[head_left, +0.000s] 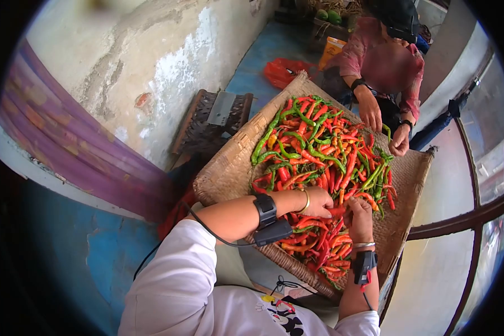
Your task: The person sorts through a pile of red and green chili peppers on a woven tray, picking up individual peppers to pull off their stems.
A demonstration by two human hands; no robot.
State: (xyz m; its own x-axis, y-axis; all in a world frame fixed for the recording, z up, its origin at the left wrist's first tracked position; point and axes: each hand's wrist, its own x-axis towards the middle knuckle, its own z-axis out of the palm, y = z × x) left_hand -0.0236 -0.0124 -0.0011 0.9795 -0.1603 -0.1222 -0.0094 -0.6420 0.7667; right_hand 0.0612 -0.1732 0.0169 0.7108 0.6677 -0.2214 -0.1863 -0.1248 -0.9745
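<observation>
A large woven bamboo tray (229,177) holds a heap of red and green chili peppers (313,151). Over the near part of the heap, my left hand (318,203) is closed with a red chili pepper (337,212) at its fingertips. My right hand (360,217) faces it from the right, thumb and fingers pinched together at that pepper's other end. The exact grip is partly hidden by the fingers. Mostly red peppers (319,243) lie below my hands, toward the tray's near edge.
Across the tray, a co-worker's hands (399,140) handle peppers at the far right edge. A red plastic bag (288,71) lies on the blue floor beyond. A brown slatted piece (207,120) stands by the wall, a purple curtain (78,134) hangs left, and a dark umbrella (437,124) leans right.
</observation>
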